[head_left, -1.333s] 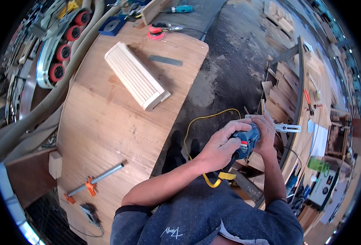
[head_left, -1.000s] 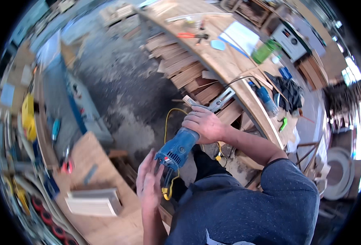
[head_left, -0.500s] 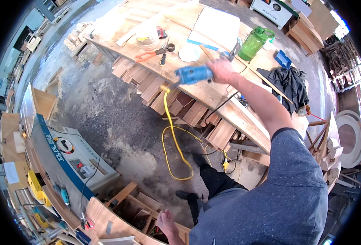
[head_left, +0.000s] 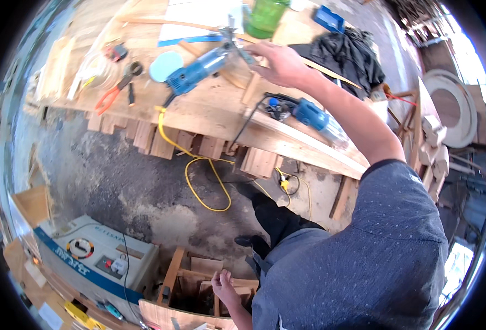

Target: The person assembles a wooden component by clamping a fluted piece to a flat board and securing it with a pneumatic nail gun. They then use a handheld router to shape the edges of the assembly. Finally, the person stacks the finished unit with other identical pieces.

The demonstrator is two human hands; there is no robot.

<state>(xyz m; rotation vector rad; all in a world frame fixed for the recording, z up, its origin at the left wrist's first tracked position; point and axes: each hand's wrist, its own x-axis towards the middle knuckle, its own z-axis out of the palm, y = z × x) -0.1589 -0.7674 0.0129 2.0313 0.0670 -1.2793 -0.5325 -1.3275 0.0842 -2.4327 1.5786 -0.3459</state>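
Pale-flecked slate-blue shirt, black trousers.
From where I stand: short right sleeve with darker hem; dark shoes.

White lettering runs along the blue band of the pale machine; smaller dark characters stand near its far edge.
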